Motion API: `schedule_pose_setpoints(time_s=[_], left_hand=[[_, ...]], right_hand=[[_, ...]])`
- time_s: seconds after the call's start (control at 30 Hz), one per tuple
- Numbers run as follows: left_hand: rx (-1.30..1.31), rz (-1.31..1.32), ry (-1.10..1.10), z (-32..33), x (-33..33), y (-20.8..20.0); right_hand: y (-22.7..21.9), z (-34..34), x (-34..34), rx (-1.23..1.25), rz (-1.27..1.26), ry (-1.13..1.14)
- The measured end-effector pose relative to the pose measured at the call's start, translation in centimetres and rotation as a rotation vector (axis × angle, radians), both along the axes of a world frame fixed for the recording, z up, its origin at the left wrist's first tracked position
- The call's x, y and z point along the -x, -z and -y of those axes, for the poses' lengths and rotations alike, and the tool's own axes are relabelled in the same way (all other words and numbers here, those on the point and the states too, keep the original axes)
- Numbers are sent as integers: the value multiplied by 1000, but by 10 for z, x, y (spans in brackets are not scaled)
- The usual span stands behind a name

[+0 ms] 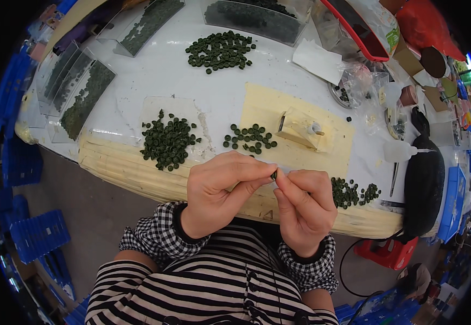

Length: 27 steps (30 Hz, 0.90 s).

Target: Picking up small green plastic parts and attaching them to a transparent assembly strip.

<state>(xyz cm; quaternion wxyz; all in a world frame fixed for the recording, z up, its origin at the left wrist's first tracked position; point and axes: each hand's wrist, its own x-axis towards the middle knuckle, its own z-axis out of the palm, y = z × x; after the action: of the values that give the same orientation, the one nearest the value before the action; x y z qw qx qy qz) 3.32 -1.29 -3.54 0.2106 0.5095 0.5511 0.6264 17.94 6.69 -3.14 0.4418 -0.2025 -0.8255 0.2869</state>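
My left hand (218,189) and my right hand (304,206) meet in front of my chest, just above the table's near edge. Their fingertips pinch one small dark green disc (274,174) between them. Piles of the same green discs lie on the white table (279,70): one (168,142) to the left, a small one (249,137) just beyond my hands, one (353,192) to the right, and a larger one (220,51) farther back. A small cream block fixture (299,128) stands on a yellow mat (262,108).
Clear trays (84,97) filled with green discs line the left and far edges. A white squeeze bottle (403,151), plastic bags, a red-rimmed container (365,27) and a black object (424,184) sit at the right. Blue crates (37,235) stand on the floor.
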Motion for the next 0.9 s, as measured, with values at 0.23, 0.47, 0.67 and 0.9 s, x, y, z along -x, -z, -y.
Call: schedule_pose_setpoints(time_s=[0.23, 0.47, 0.67, 0.9], left_hand=[[41, -41, 1, -1, 2, -2], [231, -563, 23, 12, 22, -12], [249, -668, -56, 10, 22, -13], [219, -643, -133, 13, 34, -19]], right_hand=[[-1, -1, -4, 25, 34, 8], [-8, -10, -40, 58, 112, 363], [-5, -4, -38, -112, 406, 288], [0, 1, -34, -180, 454, 299]])
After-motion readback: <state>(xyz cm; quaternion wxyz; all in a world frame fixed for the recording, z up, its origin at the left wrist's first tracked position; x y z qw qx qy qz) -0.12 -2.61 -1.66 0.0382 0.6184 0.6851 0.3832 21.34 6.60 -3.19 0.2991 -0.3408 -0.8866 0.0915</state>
